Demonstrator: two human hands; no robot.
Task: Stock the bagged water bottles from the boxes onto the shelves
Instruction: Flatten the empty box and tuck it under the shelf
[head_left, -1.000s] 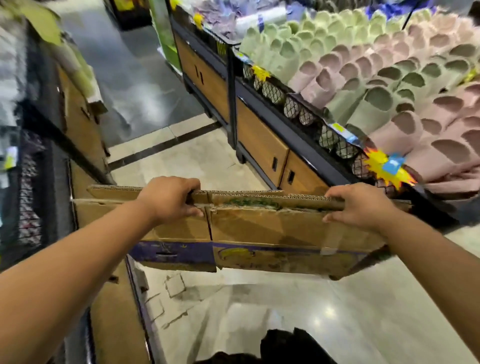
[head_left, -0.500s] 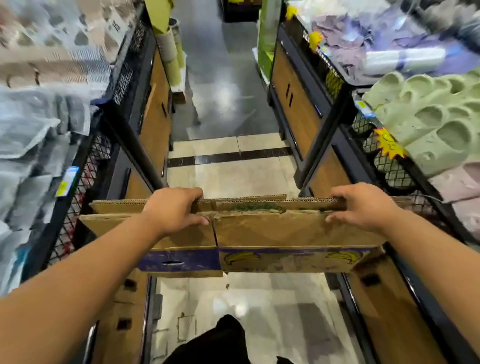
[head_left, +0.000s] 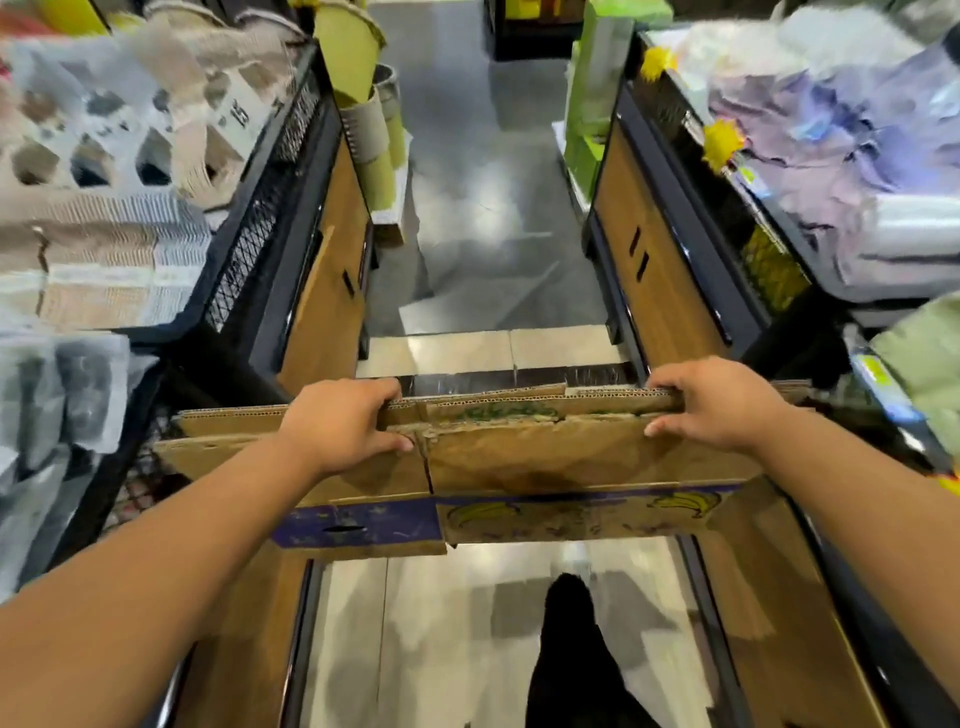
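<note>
I carry flattened cardboard boxes (head_left: 545, 457) printed with bananas, held upright in front of me at waist height. My left hand (head_left: 337, 421) grips their top edge left of centre, fingers curled over the far side. My right hand (head_left: 711, 402) grips the top edge on the right, thumb on the near face. No bagged water bottles are in view.
I stand in a narrow aisle between two black display bins with wooden fronts, the left bin (head_left: 291, 171) and the right bin (head_left: 670, 197). Bagged goods fill both. Cardboard tubes (head_left: 369, 124) and green boxes (head_left: 592, 114) stand further down. Tiled floor (head_left: 483, 218) runs ahead.
The view has swung left from the right-hand bin of green and pink goods to face straight down the aisle. Both hands keep the same grip on the cardboard.
</note>
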